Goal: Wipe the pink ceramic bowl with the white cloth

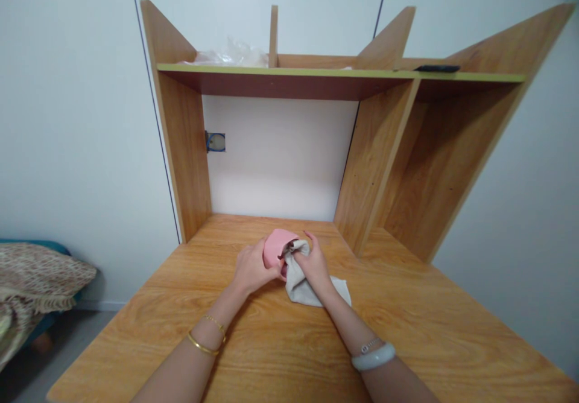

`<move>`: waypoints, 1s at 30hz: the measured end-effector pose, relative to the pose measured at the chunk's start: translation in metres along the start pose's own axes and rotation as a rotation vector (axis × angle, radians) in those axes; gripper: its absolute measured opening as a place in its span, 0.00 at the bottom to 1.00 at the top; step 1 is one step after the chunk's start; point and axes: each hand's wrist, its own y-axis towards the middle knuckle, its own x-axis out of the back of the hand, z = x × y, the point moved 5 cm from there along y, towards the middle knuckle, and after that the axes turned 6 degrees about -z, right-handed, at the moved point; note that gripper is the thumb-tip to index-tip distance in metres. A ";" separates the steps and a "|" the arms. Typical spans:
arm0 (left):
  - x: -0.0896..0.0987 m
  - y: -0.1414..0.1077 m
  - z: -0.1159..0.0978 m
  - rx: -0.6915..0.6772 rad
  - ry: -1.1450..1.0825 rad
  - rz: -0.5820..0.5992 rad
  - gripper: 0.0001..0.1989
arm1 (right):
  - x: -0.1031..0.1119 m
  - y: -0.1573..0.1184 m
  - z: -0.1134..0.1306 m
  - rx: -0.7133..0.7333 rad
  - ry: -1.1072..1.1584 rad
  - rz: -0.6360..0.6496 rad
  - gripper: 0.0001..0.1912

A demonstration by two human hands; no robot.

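Note:
A pink container (277,245) is tilted over the wooden desk, its opening turned to the right. My left hand (253,268) is wrapped round its left and lower side, with the thumb near the rim. A light grey cloth (298,285) is bunched at the opening, and its loose end trails to the right under my right wrist. Gripping the cloth at the opening is my right hand (313,265), with one finger stretched upward and the other fingertips hidden in the folds.
Behind the hands stands a wooden shelf unit (373,168) on the desk (271,355). Its upper shelf holds a clear plastic bag (233,54) and a dark flat object (436,69). A patterned blanket (36,276) lies at the far left.

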 end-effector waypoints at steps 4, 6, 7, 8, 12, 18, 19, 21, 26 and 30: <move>0.001 0.000 0.001 -0.027 0.022 -0.013 0.26 | -0.002 -0.004 0.006 0.057 -0.001 0.066 0.30; 0.000 0.000 0.002 -0.023 0.001 -0.025 0.27 | -0.001 -0.004 0.007 0.069 0.031 0.056 0.29; 0.000 0.000 0.003 -0.022 -0.017 -0.031 0.27 | 0.000 -0.004 0.007 0.068 0.048 0.051 0.29; 0.000 0.000 0.003 -0.023 -0.038 -0.036 0.28 | 0.000 -0.003 0.007 0.064 0.063 0.047 0.28; -0.003 0.001 0.007 -0.025 -0.155 -0.088 0.29 | 0.004 -0.003 0.006 0.051 0.083 -0.014 0.26; -0.015 0.001 0.013 0.040 -0.416 -0.088 0.32 | 0.008 -0.002 0.005 0.037 0.156 -0.110 0.26; -0.018 0.001 0.011 0.026 -0.472 -0.070 0.33 | 0.008 -0.002 0.003 0.029 0.176 -0.114 0.26; -0.023 -0.002 0.005 -0.010 -0.581 -0.024 0.34 | 0.009 -0.001 0.001 0.012 0.215 -0.115 0.25; -0.024 -0.005 0.000 0.013 -0.652 -0.004 0.30 | 0.008 -0.002 0.007 0.017 0.255 -0.097 0.26; -0.010 -0.003 0.002 0.012 -0.455 -0.080 0.32 | 0.004 -0.003 0.014 0.049 0.241 -0.060 0.29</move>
